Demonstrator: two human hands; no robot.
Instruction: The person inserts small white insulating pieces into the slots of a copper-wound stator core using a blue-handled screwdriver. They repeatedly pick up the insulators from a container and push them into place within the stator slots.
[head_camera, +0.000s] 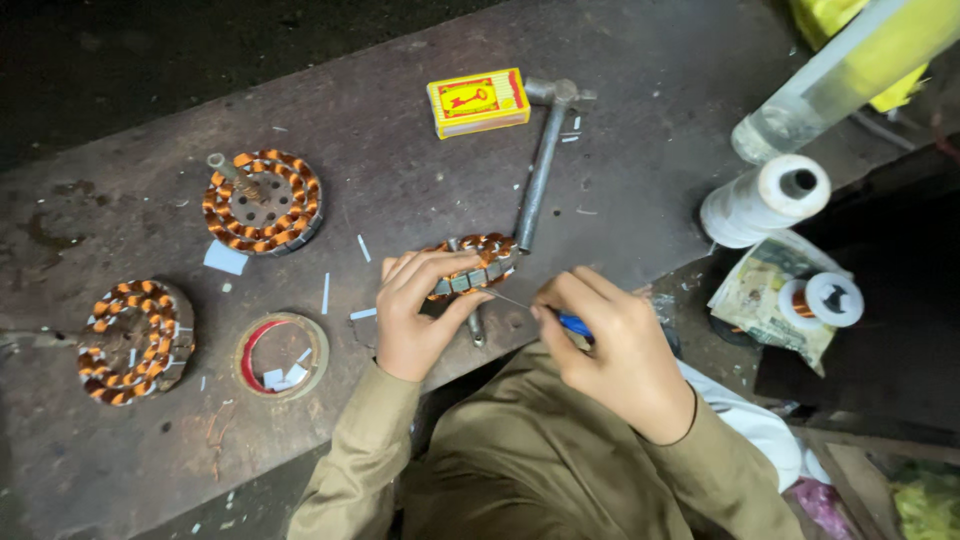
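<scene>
Together both hands grip the stator (478, 262), left (418, 312) beside right (612, 350).

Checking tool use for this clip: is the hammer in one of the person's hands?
No. The hammer lies on the bench beside the matchbox, while the right hand grips a blue-handled tool.

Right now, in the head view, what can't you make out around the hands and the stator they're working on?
- Stator held by left hand: near half hidden under the fingers.
- Blue-handled tool in right hand: handle mostly buried in the grip; where its thin tip ends is too small to tell.
- Metal shaft below the stator: upper part hidden by stator and hand.
- Clear tube, top right: cut off by the frame edge, blurred.
</scene>
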